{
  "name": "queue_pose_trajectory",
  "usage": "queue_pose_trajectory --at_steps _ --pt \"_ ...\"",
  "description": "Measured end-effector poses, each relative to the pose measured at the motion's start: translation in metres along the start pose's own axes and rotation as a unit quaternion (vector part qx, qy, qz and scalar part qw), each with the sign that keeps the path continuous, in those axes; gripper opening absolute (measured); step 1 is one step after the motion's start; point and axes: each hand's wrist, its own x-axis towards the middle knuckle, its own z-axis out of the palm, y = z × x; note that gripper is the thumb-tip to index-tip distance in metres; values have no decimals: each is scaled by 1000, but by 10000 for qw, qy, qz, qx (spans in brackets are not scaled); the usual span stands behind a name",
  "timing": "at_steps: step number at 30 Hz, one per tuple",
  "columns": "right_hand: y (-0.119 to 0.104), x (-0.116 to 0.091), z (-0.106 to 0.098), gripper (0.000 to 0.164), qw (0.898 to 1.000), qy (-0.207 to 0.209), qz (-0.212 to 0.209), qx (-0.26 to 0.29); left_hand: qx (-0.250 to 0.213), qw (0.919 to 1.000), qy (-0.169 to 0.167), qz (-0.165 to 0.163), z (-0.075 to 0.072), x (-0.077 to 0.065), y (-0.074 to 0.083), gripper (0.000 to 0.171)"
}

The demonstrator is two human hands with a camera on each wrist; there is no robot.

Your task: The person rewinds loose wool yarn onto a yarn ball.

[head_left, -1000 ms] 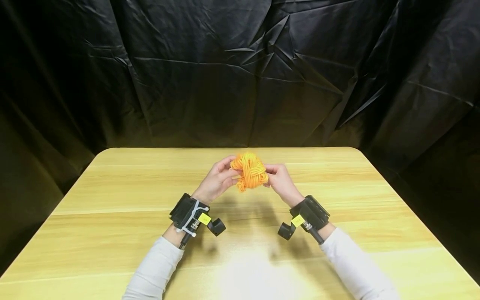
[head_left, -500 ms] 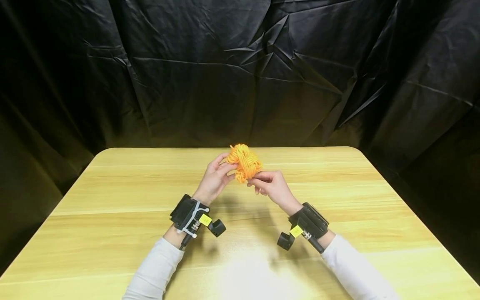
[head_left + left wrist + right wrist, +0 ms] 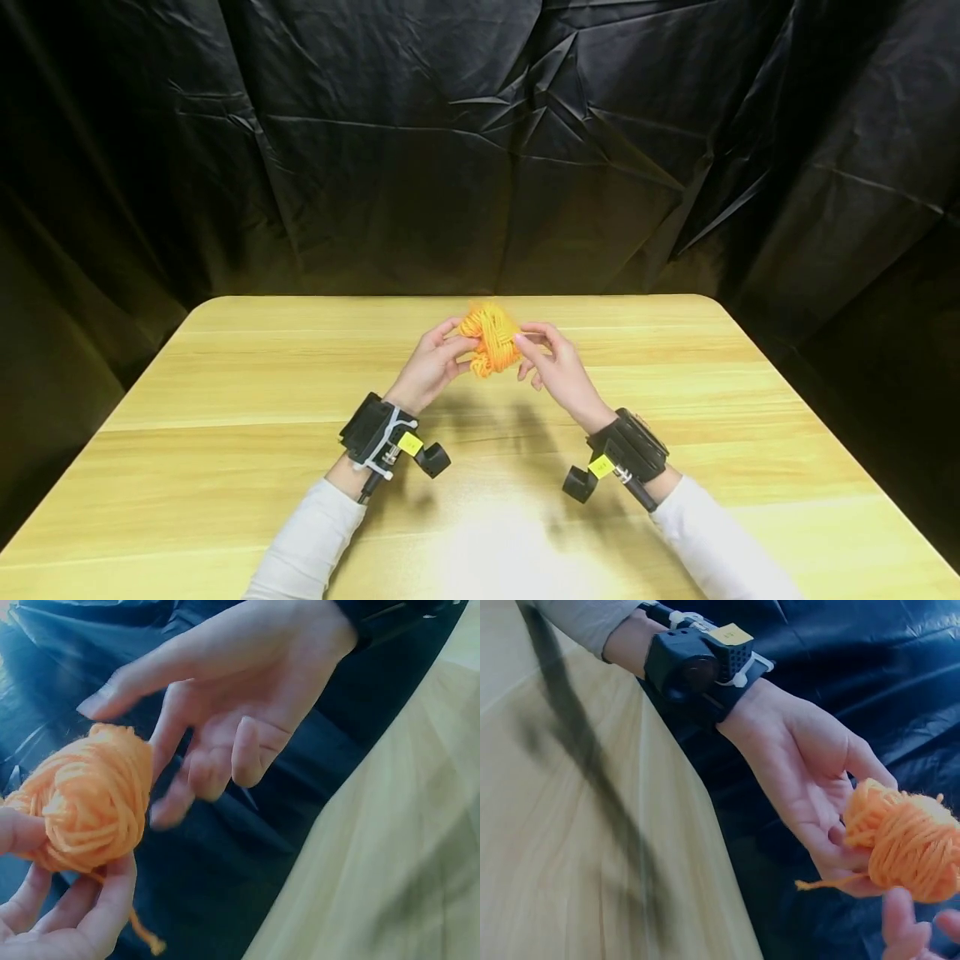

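Note:
A small ball of orange yarn (image 3: 495, 337) is held up over the far half of the table. My left hand (image 3: 431, 362) grips it from the left, thumb on the near side and fingers behind. In the left wrist view, a short loose yarn end (image 3: 142, 934) dangles below the ball (image 3: 97, 799). On the ball's right side is my right hand (image 3: 562, 375), with thumb and index finger spread at its edge. The left wrist view shows the right thumb (image 3: 101, 701) apart from the yarn, the index fingertip hidden behind the ball, and the other fingers loosely bent.
A light wood-grain table (image 3: 225, 467) with rounded far corners lies under both hands. Behind it hangs a creased black sheet (image 3: 390, 183). Each wrist wears a black strap with a small camera, the left camera (image 3: 432, 459) and the right camera (image 3: 579, 483) jutting inward.
My right thumb and finger, pinching the yarn's lower right earlier, have loosened and moved up along its right side. The ball rose and tilted, then came back down, staying in my left hand.

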Motion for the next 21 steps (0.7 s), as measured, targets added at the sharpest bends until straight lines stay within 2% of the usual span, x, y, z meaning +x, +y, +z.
queue_pose_trajectory --at_steps 4,7,10,14,18,21 --pt "4 2 2 48 9984 -366 133 -410 552 9976 -167 -397 -1 1 -9 28" --pt "10 4 4 52 9966 -430 139 -695 787 9936 -258 -767 -2 2 -16 35" --pt "21 7 5 55 9940 -456 324 -935 920 9880 -323 -1199 -3 2 -23 36" --pt "39 9 6 56 9882 -702 678 -1182 1428 9757 -351 -1626 -6 3 -34 38" --pt "48 8 9 53 9821 -1170 892 -1172 2272 9595 -242 -1646 -5 5 -42 35" --pt "48 7 9 47 9771 -1483 1061 -1093 2830 9433 32 -1732 -3 6 -44 29"
